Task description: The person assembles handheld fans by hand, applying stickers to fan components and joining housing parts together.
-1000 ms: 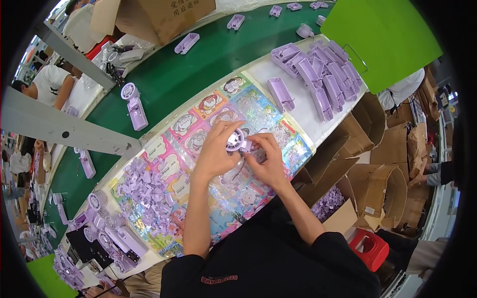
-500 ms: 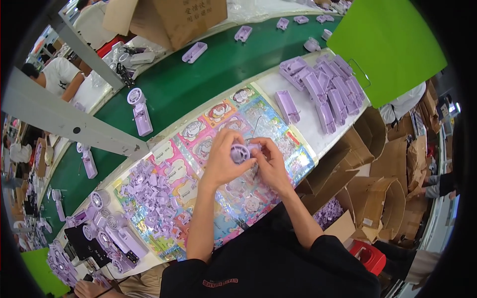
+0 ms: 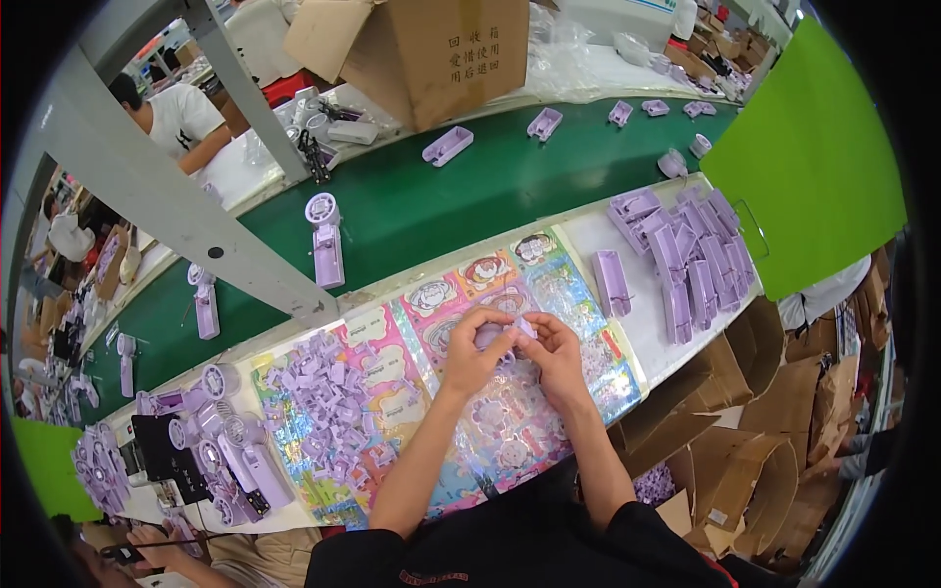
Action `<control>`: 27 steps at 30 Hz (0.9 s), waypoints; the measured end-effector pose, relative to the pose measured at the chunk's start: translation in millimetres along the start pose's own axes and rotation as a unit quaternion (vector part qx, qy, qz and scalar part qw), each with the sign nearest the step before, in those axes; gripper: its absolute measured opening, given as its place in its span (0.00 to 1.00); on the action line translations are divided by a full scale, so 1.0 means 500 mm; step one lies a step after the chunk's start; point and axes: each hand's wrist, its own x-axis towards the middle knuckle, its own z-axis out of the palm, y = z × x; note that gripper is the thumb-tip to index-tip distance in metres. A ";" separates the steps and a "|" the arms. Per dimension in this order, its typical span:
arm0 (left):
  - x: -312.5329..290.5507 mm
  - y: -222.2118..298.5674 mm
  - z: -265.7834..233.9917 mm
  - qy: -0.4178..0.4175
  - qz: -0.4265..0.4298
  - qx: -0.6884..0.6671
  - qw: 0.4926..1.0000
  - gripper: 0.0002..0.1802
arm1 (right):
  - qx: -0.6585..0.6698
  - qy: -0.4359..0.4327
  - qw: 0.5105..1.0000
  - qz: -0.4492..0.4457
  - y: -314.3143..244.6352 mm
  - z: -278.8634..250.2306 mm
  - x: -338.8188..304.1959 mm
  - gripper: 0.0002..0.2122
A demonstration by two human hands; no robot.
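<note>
Over the colourful cartoon-printed sheet (image 3: 515,421), my two hands meet around a round light-purple fan head (image 3: 487,336), mostly covered by fingers. My left hand (image 3: 469,358) is closed around it, thumb pressing toward the right. My right hand (image 3: 561,365) pinches a small purple plastic piece (image 3: 526,327) against the fan head's right side. Whether the two are joined is hidden. To the left on the sheet lies a heap of small purple plastic parts (image 3: 328,402). A single purple handle shell (image 3: 612,282) rests right of the sheet.
Beyond the table runs a green conveyor belt (image 3: 392,225) carrying purple fans (image 3: 326,240) and shells. A pile of handle shells (image 3: 686,265) occupies the right end, beside a green panel (image 3: 804,167). Assembled fans (image 3: 230,446) crowd the left. A grey post (image 3: 196,225) stands near; cardboard boxes (image 3: 735,480) sit right.
The view has shifted, so the scene sits lower and farther right. My hands have turned the fan head; its ringed face showed before and is now mostly covered. Both hands keep their hold.
</note>
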 end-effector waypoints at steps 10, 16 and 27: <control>0.064 -0.001 -0.018 0.146 0.014 0.017 0.989 0.08 | -0.008 -0.146 0.989 0.015 -0.020 0.016 0.168 0.12; 0.247 0.018 -0.064 0.220 0.025 0.121 0.968 0.23 | -0.054 -0.135 0.989 -0.028 -0.043 -0.025 0.211 0.11; 0.640 -0.092 -0.179 0.170 -0.112 0.573 0.794 0.43 | -0.120 -0.051 0.986 -0.108 -0.021 -0.034 0.223 0.11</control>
